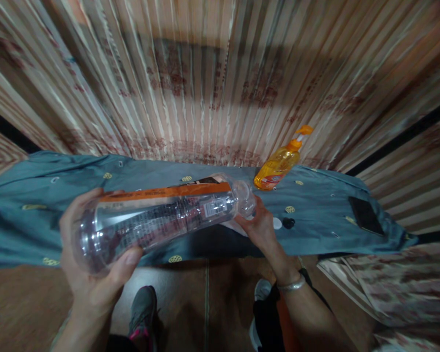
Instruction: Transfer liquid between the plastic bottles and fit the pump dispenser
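By left hand (91, 286), base of clear bottle (157, 225) is gripped, neck held by right hand (259, 226), nearer than and left of soap bottle (277, 168). White disc (277, 223) and black piece (289, 223) seen in front of soap bottle.

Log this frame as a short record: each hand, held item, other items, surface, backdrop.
Left hand: wrapped around the base of the clear bottle
Right hand: at the bottle's neck end; exact grip unclear
Held item: clear bottle with orange-banded label, held sideways
Other items: orange pump bottle, small white disc, small black object, dark flat rectangular object
Surface: patterned teal cloth
Backdrop: striped curtain
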Motion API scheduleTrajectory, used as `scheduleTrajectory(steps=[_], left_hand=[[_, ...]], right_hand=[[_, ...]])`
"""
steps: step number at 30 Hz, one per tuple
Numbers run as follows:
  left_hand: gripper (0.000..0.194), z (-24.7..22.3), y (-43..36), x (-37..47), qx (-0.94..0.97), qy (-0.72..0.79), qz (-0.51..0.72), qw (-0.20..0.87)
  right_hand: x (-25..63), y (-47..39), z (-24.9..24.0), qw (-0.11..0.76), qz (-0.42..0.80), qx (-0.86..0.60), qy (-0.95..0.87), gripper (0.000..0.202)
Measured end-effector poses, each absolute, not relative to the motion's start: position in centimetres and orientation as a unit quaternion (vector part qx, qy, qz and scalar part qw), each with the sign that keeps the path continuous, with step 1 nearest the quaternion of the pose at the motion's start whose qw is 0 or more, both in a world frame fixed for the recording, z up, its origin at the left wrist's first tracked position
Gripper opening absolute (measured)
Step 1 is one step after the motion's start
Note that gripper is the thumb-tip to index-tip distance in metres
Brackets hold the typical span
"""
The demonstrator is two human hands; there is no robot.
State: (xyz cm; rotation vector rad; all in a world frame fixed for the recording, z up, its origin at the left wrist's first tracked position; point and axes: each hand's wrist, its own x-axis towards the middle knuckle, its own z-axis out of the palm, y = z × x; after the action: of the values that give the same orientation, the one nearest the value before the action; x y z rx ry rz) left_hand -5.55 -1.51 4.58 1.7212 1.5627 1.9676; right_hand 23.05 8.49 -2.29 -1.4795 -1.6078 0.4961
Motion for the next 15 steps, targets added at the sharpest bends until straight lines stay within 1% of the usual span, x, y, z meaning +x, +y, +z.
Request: scheduleTrajectory(steps=[15], left_hand=[[0.086,4.63,-1.51,-5.77,0.574,0.507,0.642,0.036]], right_hand=[[22.96,8.45,-2.11,0.436,0.201,-0.595,-0.645,0.058]])
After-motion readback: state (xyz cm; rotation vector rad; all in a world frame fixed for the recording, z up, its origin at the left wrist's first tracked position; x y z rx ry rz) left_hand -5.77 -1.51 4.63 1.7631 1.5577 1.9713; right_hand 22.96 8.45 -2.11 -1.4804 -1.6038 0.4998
